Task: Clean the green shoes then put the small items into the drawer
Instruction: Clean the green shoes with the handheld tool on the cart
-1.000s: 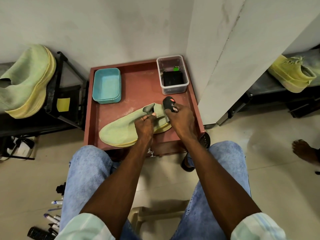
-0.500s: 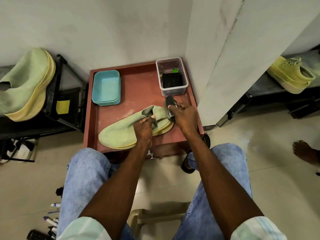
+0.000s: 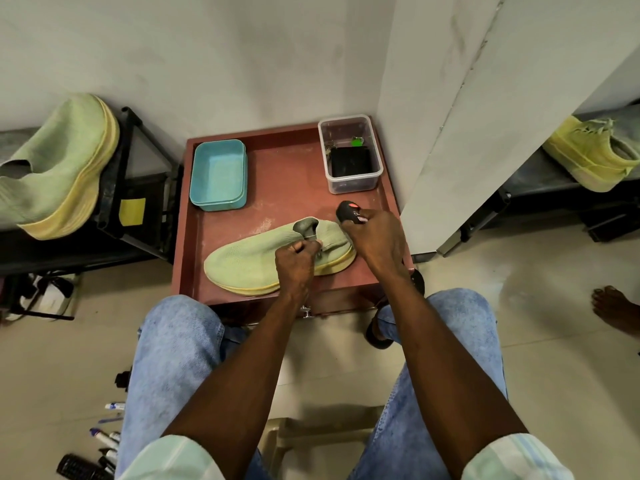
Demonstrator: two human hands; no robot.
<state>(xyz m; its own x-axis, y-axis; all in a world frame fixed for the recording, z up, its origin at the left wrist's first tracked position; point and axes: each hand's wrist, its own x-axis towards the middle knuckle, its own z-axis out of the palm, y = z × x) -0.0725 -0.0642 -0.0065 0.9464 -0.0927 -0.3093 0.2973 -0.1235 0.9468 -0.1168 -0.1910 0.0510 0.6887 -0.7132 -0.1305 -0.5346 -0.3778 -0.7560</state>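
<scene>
Red tray (image 3: 277, 161), green shoe (image 3: 256, 259) lengthwise left-right, toe pointing left.

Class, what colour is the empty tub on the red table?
Turquoise tub, clearest in the head view.

Faded light-blue jeans (image 3: 173, 358) on both legs, mottled at the knees. Pale mint sleeves (image 3: 166, 459) with faint blue stripes, pushed up above the elbows; forearms bare. Dark sandal (image 3: 375, 336) on the right foot.
</scene>
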